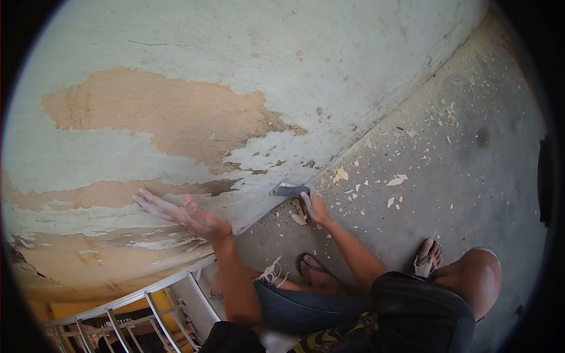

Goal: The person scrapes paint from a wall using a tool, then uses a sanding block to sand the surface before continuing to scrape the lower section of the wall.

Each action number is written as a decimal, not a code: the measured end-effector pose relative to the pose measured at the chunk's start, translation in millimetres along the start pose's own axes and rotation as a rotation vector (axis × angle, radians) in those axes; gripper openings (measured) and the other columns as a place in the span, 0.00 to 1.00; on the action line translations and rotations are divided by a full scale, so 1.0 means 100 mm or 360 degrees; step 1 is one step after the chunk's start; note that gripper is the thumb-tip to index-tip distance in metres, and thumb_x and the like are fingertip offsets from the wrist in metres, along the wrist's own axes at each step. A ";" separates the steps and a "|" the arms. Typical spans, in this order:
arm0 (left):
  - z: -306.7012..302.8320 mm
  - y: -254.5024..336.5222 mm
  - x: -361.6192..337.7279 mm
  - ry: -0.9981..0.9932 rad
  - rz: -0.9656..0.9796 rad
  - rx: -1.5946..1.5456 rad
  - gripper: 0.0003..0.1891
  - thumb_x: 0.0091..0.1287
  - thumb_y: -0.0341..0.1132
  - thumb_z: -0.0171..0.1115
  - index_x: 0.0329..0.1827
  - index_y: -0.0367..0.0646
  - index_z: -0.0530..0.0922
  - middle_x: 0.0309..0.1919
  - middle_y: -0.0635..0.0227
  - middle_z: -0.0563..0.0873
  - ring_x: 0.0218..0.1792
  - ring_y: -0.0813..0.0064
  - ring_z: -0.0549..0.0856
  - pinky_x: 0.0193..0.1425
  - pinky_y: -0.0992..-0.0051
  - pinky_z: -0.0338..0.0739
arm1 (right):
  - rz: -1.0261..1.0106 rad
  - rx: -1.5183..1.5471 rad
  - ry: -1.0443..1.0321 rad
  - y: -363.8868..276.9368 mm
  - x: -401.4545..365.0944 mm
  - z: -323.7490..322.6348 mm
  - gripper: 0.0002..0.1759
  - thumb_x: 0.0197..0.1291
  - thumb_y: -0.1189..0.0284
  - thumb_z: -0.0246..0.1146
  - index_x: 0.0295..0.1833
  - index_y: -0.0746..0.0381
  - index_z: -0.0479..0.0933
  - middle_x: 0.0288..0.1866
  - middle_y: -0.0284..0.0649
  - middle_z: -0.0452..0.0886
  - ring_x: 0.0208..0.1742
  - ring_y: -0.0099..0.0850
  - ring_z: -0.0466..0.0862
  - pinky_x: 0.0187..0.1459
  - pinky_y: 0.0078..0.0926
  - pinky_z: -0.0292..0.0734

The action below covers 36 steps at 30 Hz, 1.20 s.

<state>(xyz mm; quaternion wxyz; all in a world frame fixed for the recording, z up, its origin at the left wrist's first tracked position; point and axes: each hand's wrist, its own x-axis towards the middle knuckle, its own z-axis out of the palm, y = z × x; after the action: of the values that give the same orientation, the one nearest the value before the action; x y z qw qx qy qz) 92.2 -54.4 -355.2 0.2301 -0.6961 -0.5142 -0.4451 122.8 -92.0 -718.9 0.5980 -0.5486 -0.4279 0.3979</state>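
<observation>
Low on the wall point(206, 53), my right hand point(316, 207) grips a dark scraper point(292, 191), whose front edge lies against the painted surface near the floor. My left hand point(197, 220) is raised with its fingers stretched out, at or close to the wall; whether it touches is unclear. It holds nothing. Pale green paint has come off in large patches, and a tan layer point(170, 109) shows there. Flakes of paint point(340, 175) lie on the floor beside the scraper.
A metal ladder point(152, 288) stands at the lower left, near my left arm. The grey concrete floor point(471, 194) is strewn with paint chips. My sandalled feet point(428, 257) are on it. A dark object point(544, 182) is at the far right edge.
</observation>
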 end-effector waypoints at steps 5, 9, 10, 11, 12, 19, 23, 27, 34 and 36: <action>-0.06 0.01 -0.06 -0.0003 -0.0020 0.0027 0.42 0.75 0.59 0.39 0.82 0.36 0.49 0.81 0.42 0.45 0.82 0.46 0.44 0.81 0.47 0.39 | 0.0391 0.0124 -0.0303 -0.54 0.04 -0.24 0.20 0.74 0.61 0.55 0.59 0.66 0.71 0.47 0.60 0.78 0.52 0.56 0.78 0.55 0.47 0.72; -0.07 -0.02 -0.03 0.0004 0.0008 0.0061 0.42 0.71 0.55 0.43 0.83 0.40 0.47 0.83 0.51 0.44 0.82 0.51 0.45 0.79 0.49 0.50 | 0.0772 0.0481 -0.0247 -0.51 0.11 -0.36 0.18 0.75 0.62 0.55 0.59 0.66 0.72 0.31 0.47 0.80 0.23 0.35 0.82 0.27 0.35 0.79; -0.06 -0.03 -0.01 0.0013 0.0019 0.0046 0.42 0.71 0.55 0.43 0.83 0.41 0.47 0.83 0.51 0.45 0.82 0.51 0.45 0.78 0.48 0.51 | 0.0677 0.0475 -0.0116 -0.48 0.12 -0.34 0.18 0.76 0.63 0.55 0.60 0.65 0.71 0.25 0.41 0.78 0.15 0.25 0.77 0.18 0.27 0.75; -0.06 -0.04 0.02 0.0024 0.0029 0.0041 0.42 0.71 0.55 0.43 0.83 0.41 0.47 0.83 0.51 0.45 0.82 0.51 0.45 0.78 0.48 0.51 | 0.0663 0.0480 -0.0111 -0.43 0.13 -0.32 0.18 0.76 0.63 0.55 0.60 0.65 0.71 0.25 0.41 0.78 0.15 0.25 0.77 0.18 0.27 0.75; -0.07 -0.05 0.01 0.0028 0.0004 0.0029 0.42 0.71 0.55 0.43 0.83 0.42 0.47 0.83 0.51 0.45 0.82 0.51 0.46 0.77 0.47 0.52 | 0.0608 0.0481 -0.0129 -0.37 0.10 -0.31 0.18 0.76 0.63 0.55 0.60 0.65 0.71 0.26 0.41 0.79 0.16 0.26 0.79 0.20 0.28 0.76; -0.05 0.02 -0.04 0.0002 -0.0032 0.0030 0.41 0.71 0.55 0.41 0.84 0.43 0.47 0.83 0.52 0.45 0.82 0.51 0.47 0.74 0.42 0.56 | 0.0669 0.0370 -0.0224 -0.36 0.09 -0.28 0.19 0.75 0.61 0.55 0.58 0.67 0.72 0.30 0.48 0.81 0.20 0.34 0.83 0.26 0.36 0.78; -0.04 -0.01 -0.03 0.0012 -0.0029 0.0066 0.41 0.71 0.55 0.41 0.84 0.43 0.47 0.83 0.52 0.45 0.82 0.51 0.47 0.75 0.43 0.54 | 0.0322 -0.0054 -0.0024 -0.03 0.03 -0.21 0.20 0.75 0.59 0.55 0.56 0.67 0.72 0.30 0.53 0.81 0.26 0.45 0.84 0.34 0.42 0.78; -0.06 0.00 -0.07 -0.0003 -0.0022 0.0036 0.41 0.72 0.55 0.41 0.83 0.42 0.48 0.82 0.50 0.45 0.82 0.51 0.46 0.77 0.45 0.53 | 0.0379 0.0071 -0.0380 -0.32 0.13 -0.21 0.21 0.74 0.58 0.56 0.53 0.67 0.73 0.39 0.59 0.83 0.44 0.58 0.83 0.46 0.47 0.77; -0.06 0.00 -0.04 0.0012 -0.0024 0.0009 0.41 0.71 0.54 0.41 0.83 0.41 0.48 0.82 0.50 0.44 0.82 0.51 0.45 0.77 0.47 0.52 | 0.0430 0.0135 -0.0199 -0.26 0.15 -0.34 0.21 0.74 0.59 0.56 0.58 0.66 0.73 0.31 0.54 0.82 0.35 0.51 0.85 0.39 0.45 0.77; -0.06 0.04 -0.06 0.0007 0.0004 0.0044 0.41 0.72 0.56 0.40 0.83 0.39 0.49 0.81 0.46 0.46 0.82 0.49 0.46 0.79 0.47 0.47 | 0.0524 0.0230 -0.0287 -0.42 0.10 -0.36 0.21 0.74 0.60 0.56 0.59 0.66 0.73 0.31 0.53 0.82 0.33 0.48 0.86 0.38 0.44 0.78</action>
<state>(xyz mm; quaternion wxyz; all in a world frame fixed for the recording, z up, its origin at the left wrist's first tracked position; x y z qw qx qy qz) 93.3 -63.8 -356.6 0.2414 -0.6925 -0.5190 -0.4391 160.4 -97.5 -677.3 0.5219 -0.5288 -0.3547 0.5676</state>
